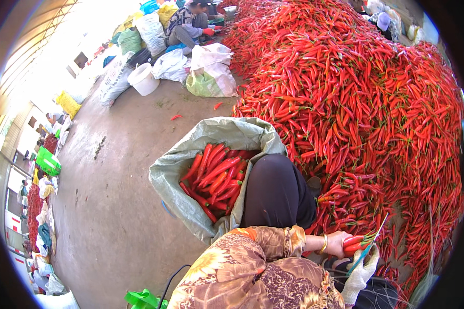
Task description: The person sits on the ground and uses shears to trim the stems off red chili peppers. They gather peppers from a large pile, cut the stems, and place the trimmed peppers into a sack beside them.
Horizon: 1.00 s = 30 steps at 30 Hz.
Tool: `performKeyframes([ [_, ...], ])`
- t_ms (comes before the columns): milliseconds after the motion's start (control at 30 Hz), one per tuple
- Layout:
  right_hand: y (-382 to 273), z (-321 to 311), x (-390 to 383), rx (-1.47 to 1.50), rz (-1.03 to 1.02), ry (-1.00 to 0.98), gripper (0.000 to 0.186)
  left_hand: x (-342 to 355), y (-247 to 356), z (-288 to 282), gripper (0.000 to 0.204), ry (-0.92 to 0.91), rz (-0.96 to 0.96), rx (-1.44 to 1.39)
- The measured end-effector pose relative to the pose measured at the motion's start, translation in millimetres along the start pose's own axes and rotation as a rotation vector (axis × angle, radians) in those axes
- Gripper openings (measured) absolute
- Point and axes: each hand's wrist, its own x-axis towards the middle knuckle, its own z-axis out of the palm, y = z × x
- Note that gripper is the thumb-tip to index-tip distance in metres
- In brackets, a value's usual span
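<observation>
My left hand (336, 243), bare with a gold bangle at the wrist, is closed round a small bunch of red chili peppers (351, 246). Their green stems (367, 239) point right. Just below, my right hand (362, 275) wears a white glove and grips a thin-bladed tool with a teal handle (357, 261). Its narrow metal blade lies by the stems; whether it is a knife or scissors I cannot tell. Left of my knee an open pale green woven sack (178, 170) holds red chili peppers (219, 177).
A large heap of red chili peppers (335, 87) rises ahead and to the right. Filled sacks (211, 69) and a white bucket (143, 80) stand at the far left, near a seated person (185, 26). Two loose peppers lie on the concrete floor (113, 206). A green bag (144, 298) is at the lower edge.
</observation>
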Motion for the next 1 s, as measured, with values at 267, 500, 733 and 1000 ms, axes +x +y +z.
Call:
performKeyframes([
  [267, 63, -8, 22, 0.058, -0.161, 0.127, 0.059, -1, 3, 14, 0.072, -0.085, -0.089, 0.129],
  [500, 89, -35, 42, 0.091, -0.048, -0.026, 0.063, -5, 0, 16, 0.044, -0.063, 0.028, 0.031],
  [733, 71, -37, 46, 0.096, -0.019, -0.033, 0.064, -9, -3, -2, 0.055, -0.151, -0.105, -0.382],
  [1000, -25, -44, 8, -0.078, -0.539, 0.507, 0.061, -8, -12, -6, 0.045, 0.016, -0.287, -0.466],
])
